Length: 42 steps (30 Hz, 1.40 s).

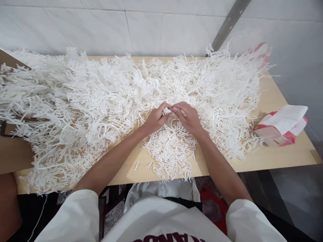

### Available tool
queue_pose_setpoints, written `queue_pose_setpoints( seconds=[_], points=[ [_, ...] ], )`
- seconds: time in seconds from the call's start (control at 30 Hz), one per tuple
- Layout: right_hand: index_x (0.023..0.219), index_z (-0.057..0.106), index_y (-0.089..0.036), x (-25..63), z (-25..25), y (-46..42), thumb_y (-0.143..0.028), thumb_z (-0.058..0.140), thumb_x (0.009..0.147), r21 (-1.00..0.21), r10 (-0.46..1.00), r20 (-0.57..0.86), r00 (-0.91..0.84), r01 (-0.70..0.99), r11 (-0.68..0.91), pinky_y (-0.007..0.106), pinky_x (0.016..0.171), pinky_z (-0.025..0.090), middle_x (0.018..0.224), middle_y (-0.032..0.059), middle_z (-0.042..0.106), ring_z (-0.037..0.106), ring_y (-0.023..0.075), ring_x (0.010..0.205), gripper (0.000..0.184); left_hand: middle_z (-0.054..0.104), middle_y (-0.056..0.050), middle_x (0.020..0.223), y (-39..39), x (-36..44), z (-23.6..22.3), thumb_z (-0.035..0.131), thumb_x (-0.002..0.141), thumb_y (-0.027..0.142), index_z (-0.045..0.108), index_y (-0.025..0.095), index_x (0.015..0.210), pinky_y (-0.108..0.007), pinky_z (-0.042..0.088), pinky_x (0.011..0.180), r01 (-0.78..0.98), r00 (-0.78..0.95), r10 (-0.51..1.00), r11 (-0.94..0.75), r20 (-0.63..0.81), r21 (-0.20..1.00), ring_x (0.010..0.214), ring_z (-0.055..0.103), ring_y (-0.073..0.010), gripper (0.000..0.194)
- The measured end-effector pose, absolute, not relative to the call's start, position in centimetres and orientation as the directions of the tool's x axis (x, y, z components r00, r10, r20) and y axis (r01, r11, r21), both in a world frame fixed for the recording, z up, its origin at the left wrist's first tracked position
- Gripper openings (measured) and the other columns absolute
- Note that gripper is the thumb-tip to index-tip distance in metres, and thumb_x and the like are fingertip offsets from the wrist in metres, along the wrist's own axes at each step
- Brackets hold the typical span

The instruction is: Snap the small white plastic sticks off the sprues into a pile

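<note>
My left hand (156, 118) is closed on a small bunch of white branched plastic pieces (166, 111), whose tips stick out by the thumb. Fingertips of my right hand (187, 117) pinch at the same bunch, and the two hands nearly touch. Exactly what lies between the right fingertips is too small to make out. Below the hands, a loose heap of short white plastic pieces (174, 151) spreads toward the table's front edge. A large mass of white branched strands (101, 90) surrounds the hands to the left, behind and right.
A pink and white tissue pack (280, 126) with a tissue sticking out stands on the wooden table (277, 158) at the right. A cardboard box (15, 154) is at the left edge. Behind the table rises a tiled wall (151, 30) with a metal post (229, 25).
</note>
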State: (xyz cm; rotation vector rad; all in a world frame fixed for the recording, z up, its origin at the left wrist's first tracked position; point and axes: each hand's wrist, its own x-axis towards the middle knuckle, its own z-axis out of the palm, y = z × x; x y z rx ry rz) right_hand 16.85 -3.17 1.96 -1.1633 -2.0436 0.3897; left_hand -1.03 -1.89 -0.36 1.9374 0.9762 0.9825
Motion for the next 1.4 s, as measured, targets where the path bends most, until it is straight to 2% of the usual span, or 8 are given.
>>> queue_pose_setpoints(
  seconds=[0.3, 0.53, 0.67, 0.77, 0.9, 1.13, 1.3, 1.4],
  points=[
    [0.073, 0.046, -0.022, 17.0, 1.8, -3.3, -0.03, 0.036, 0.099, -0.173, 0.721, 0.543, -0.431, 0.783, 0.598, 0.032, 0.068, 0.034, 0.067, 0.0007, 0.054, 0.044, 0.0144, 0.068, 0.029, 0.062, 0.004, 0.078, -1.9, -0.4, -0.7, 0.054, 0.085, 0.034, 0.053, 0.021, 0.097, -0.023, 0.035, 0.055, 0.53, 0.414, 0.827, -0.559, 0.381, 0.637, 0.049, 0.043, -0.0057, 0.017],
    [0.075, 0.051, -0.022, 15.0, 2.3, -5.2, -0.037, 0.04, 0.098, -0.413, 0.675, 0.623, -0.395, 0.567, 0.713, 0.028, 0.062, 0.039, 0.065, -0.0012, 0.053, 0.046, 0.0112, 0.063, 0.029, 0.043, 0.008, 0.051, -0.3, -1.1, -0.3, 0.047, 0.092, 0.038, 0.049, 0.021, 0.09, -0.021, 0.03, 0.046, 0.358, 0.159, 0.944, -0.329, 0.29, 0.874, 0.043, 0.038, -0.0066, 0.017],
    [0.083, 0.06, -0.023, 15.0, 2.0, -4.9, -0.043, 0.048, 0.093, -0.578, 0.752, 0.656, -0.066, 0.597, 0.556, 0.027, 0.06, 0.042, 0.067, -0.0023, 0.059, 0.052, 0.01, 0.06, 0.026, 0.044, 0.009, 0.052, -0.5, -1.4, 0.2, 0.042, 0.095, 0.045, 0.045, 0.022, 0.095, -0.019, 0.035, 0.047, 0.14, 0.256, 0.936, -0.282, 0.24, 0.949, 0.044, 0.041, -0.0053, 0.023],
    [0.105, 0.062, -0.028, 15.6, 2.0, -4.1, -0.047, 0.048, 0.092, -0.639, 0.813, 0.581, 0.037, 0.639, 0.427, 0.032, 0.073, 0.048, 0.1, 0.0036, 0.065, 0.061, 0.0152, 0.087, 0.027, 0.047, 0.009, 0.053, -0.9, -1.3, 0.2, 0.045, 0.094, 0.042, 0.045, 0.022, 0.097, -0.019, 0.039, 0.05, 0.092, 0.364, 0.898, -0.299, 0.248, 0.95, 0.045, 0.044, -0.0052, 0.02],
    [0.112, 0.06, -0.03, 16.2, 1.7, -3.4, -0.046, 0.044, 0.094, -0.552, 0.84, 0.491, -0.231, 0.663, 0.505, 0.04, 0.09, 0.046, 0.113, 0.0039, 0.064, 0.057, 0.0197, 0.107, 0.029, 0.051, 0.008, 0.055, -1.0, -1.4, 0.2, 0.046, 0.094, 0.039, 0.046, 0.021, 0.097, -0.02, 0.041, 0.052, 0.085, 0.427, 0.873, -0.297, 0.235, 0.951, 0.048, 0.048, -0.0057, 0.018],
    [0.079, 0.06, -0.025, 16.0, 1.8, -4.2, -0.03, 0.049, 0.093, -0.224, 0.651, 0.625, -0.43, 0.7, 0.678, 0.034, 0.067, 0.039, 0.066, -0.0005, 0.06, 0.051, 0.0148, 0.067, 0.018, 0.049, 0.009, 0.052, -1.1, -1.2, 0.5, 0.046, 0.093, 0.045, 0.046, 0.021, 0.099, -0.02, 0.038, 0.048, 0.188, 0.397, 0.898, -0.283, 0.191, 0.94, 0.043, 0.045, -0.0053, 0.025],
    [0.086, 0.058, -0.025, 14.2, 2.5, -5.9, -0.024, 0.054, 0.091, -0.299, 0.547, 0.688, -0.476, 0.502, 0.812, 0.031, 0.065, 0.044, 0.07, -0.0022, 0.061, 0.052, 0.0119, 0.066, 0.006, 0.044, 0.009, 0.052, 0.2, -1.4, 0.0, 0.044, 0.094, 0.045, 0.043, 0.022, 0.098, -0.018, 0.037, 0.047, 0.076, 0.207, 0.96, -0.207, 0.187, 0.975, 0.045, 0.042, -0.0054, 0.023],
    [0.091, 0.062, -0.028, 14.3, 2.1, -5.7, -0.03, 0.055, 0.091, -0.374, 0.63, 0.669, -0.395, 0.554, 0.744, 0.034, 0.069, 0.046, 0.08, -0.0011, 0.067, 0.057, 0.0134, 0.072, 0.008, 0.044, 0.009, 0.052, 0.3, -1.6, -0.1, 0.045, 0.094, 0.046, 0.042, 0.023, 0.096, -0.018, 0.036, 0.047, 0.049, 0.234, 0.957, -0.185, 0.169, 0.982, 0.044, 0.042, -0.0052, 0.023]
  ],
)
